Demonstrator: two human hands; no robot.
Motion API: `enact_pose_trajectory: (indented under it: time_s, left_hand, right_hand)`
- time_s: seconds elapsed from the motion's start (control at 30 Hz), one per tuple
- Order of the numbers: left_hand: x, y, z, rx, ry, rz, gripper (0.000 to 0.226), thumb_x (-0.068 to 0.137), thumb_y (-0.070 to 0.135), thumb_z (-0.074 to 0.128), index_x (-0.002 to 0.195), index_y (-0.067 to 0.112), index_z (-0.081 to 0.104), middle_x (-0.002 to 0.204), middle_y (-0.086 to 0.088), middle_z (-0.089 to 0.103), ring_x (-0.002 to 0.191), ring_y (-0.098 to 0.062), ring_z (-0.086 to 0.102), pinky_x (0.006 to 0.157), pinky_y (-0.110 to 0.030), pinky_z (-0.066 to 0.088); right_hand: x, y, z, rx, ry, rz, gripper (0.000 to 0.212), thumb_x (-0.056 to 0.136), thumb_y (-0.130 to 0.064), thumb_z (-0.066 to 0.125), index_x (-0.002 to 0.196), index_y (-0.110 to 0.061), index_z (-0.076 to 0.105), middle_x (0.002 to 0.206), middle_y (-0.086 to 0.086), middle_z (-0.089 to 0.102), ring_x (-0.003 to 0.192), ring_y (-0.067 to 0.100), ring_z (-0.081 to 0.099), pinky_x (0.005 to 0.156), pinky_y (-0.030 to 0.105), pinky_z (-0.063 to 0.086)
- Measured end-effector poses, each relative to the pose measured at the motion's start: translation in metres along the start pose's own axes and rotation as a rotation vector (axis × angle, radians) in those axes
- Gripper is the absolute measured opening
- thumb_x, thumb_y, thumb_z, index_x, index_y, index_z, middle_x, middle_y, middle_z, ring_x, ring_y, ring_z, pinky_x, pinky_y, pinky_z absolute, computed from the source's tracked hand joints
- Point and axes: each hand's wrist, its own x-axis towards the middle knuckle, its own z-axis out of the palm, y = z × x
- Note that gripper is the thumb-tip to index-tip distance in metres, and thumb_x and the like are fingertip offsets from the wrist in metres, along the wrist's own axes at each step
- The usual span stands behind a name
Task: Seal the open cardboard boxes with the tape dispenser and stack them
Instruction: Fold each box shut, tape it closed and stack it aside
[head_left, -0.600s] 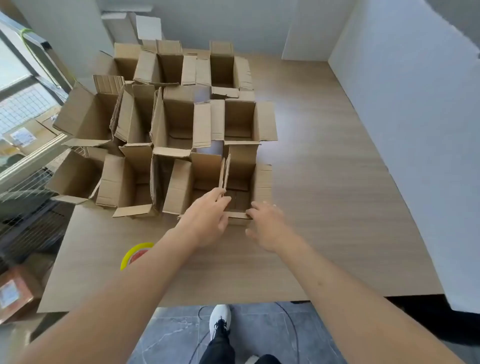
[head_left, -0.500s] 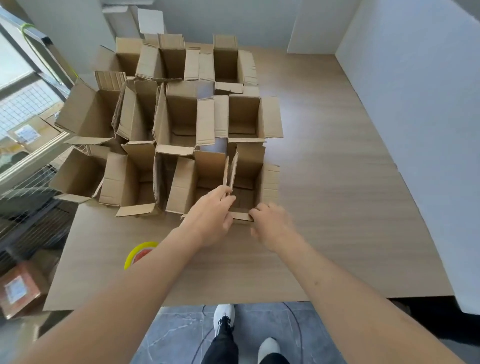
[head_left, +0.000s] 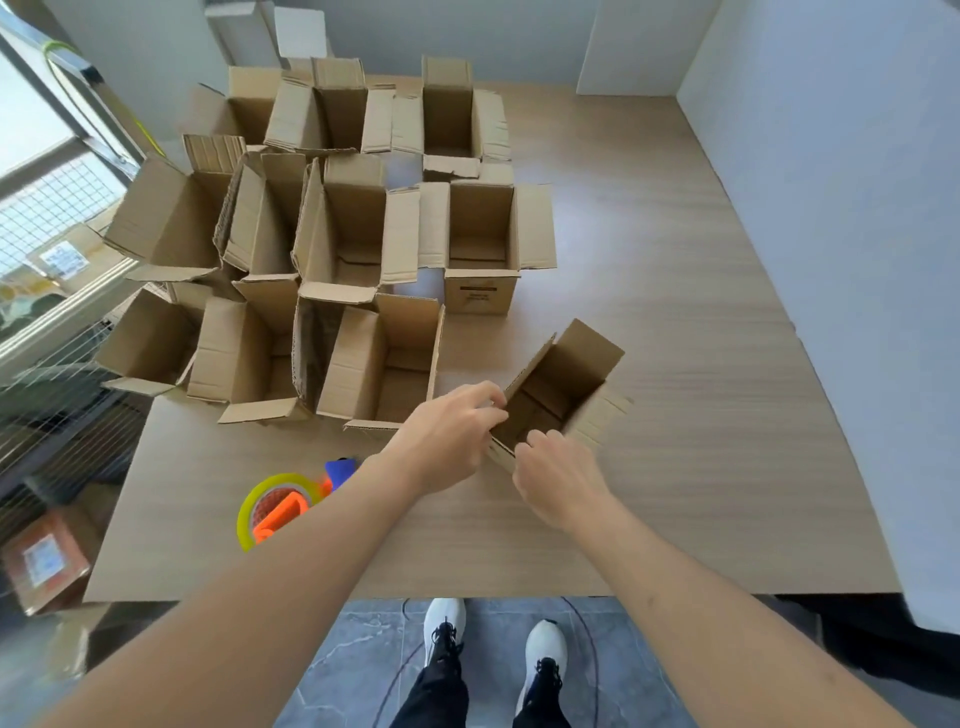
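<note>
2 hands are on the open box (head_left: 563, 387): my left hand (head_left: 451, 434) pinches its near-left flap, my right hand (head_left: 558, 475) grips its near edge. I've pulled it clear of the cluster (head_left: 332, 244) toward the bench (head_left: 727, 415)'s open right side. The tape dispenser (head_left: 283, 506) lies near the front-left edge.

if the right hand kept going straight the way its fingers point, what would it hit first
Most likely the inside of the tilted open box whose near flap the right hand holds. Its fingers aim up and left into the opening, though depth is unclear.
</note>
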Motion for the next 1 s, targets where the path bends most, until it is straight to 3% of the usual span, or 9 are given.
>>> enact_pose_trajectory:
  time_s: [0.13,0.27,0.37,0.47,0.6,0.7,0.8,1.0]
  left_hand:
    - [0.012,0.013,0.017,0.016,-0.013,-0.103,0.03,0.102,0.018,0.05,0.124,0.012,0.068,0.135,0.003,0.057,0.117,-0.021,0.058,0.081,-0.034,0.051]
    - [0.014,0.006,0.035,0.091,-0.105,-0.184,0.038,0.104,0.032,0.05,0.132,0.009,0.06,0.148,-0.004,0.047,0.143,-0.022,0.039,0.108,-0.034,0.043]
    - [0.011,0.001,0.047,0.131,-0.235,-0.247,0.061,0.103,0.039,0.052,0.153,0.006,0.039,0.164,-0.011,0.029,0.153,-0.029,0.026,0.121,-0.038,0.03]
    - [0.008,0.004,0.061,0.064,-0.281,-0.28,0.081,0.1,0.041,0.056,0.162,0.007,0.016,0.17,-0.011,0.013,0.157,-0.027,0.016,0.123,-0.036,0.026]
    - [0.009,0.007,0.073,-0.023,-0.272,-0.337,0.089,0.1,0.039,0.061,0.163,0.007,0.007,0.171,-0.007,0.007,0.158,-0.021,0.009,0.124,-0.037,0.025]
    - [0.01,0.007,0.078,-0.024,-0.246,-0.347,0.089,0.1,0.037,0.063,0.163,0.008,0.007,0.171,-0.007,0.007,0.158,-0.021,0.01,0.124,-0.037,0.026]
    - [0.01,0.01,0.081,-0.037,-0.218,-0.369,0.088,0.099,0.035,0.065,0.163,0.009,0.01,0.171,-0.006,0.01,0.157,-0.022,0.014,0.123,-0.038,0.028]
    - [0.009,0.009,0.087,-0.152,-0.154,-0.437,0.088,0.096,0.031,0.07,0.163,0.016,0.015,0.172,-0.005,0.005,0.154,-0.031,0.024,0.122,-0.041,0.028]
  right_hand:
    - [-0.012,0.006,0.0,0.142,-0.07,0.03,0.028,0.106,-0.03,0.039,0.111,-0.015,0.062,0.106,0.005,0.059,0.099,0.027,0.059,0.071,0.037,0.041]
    - [-0.02,0.01,0.005,0.429,-0.207,-0.051,0.041,0.1,-0.043,0.048,0.133,-0.02,0.056,0.108,-0.001,0.053,0.107,0.023,0.053,0.085,0.041,0.05]
    - [-0.021,0.017,0.007,0.589,-0.257,-0.112,0.041,0.097,-0.036,0.054,0.135,-0.021,0.059,0.106,-0.002,0.054,0.101,0.02,0.057,0.09,0.041,0.051]
    - [-0.02,0.035,0.008,0.638,-0.134,-0.091,0.028,0.098,-0.025,0.057,0.124,-0.022,0.069,0.106,-0.003,0.058,0.093,0.015,0.059,0.088,0.039,0.053]
    - [-0.016,0.064,0.006,0.338,0.14,0.046,0.032,0.093,-0.029,0.066,0.125,-0.027,0.069,0.133,0.0,0.055,0.116,0.023,0.053,0.101,0.038,0.046]
    - [-0.012,0.078,0.004,0.179,0.108,0.2,0.059,0.09,-0.042,0.069,0.145,-0.029,0.052,0.165,0.015,0.023,0.151,0.033,0.022,0.12,0.044,0.023]
    - [-0.01,0.091,0.003,0.166,0.011,0.297,0.089,0.087,-0.063,0.066,0.159,-0.03,0.026,0.169,0.017,-0.005,0.157,0.034,-0.004,0.125,0.045,0.01]
    - [-0.004,0.106,0.001,0.299,-0.053,0.388,0.117,0.073,-0.078,0.07,0.162,-0.032,0.01,0.169,0.012,-0.015,0.157,0.033,-0.01,0.125,0.047,0.009]
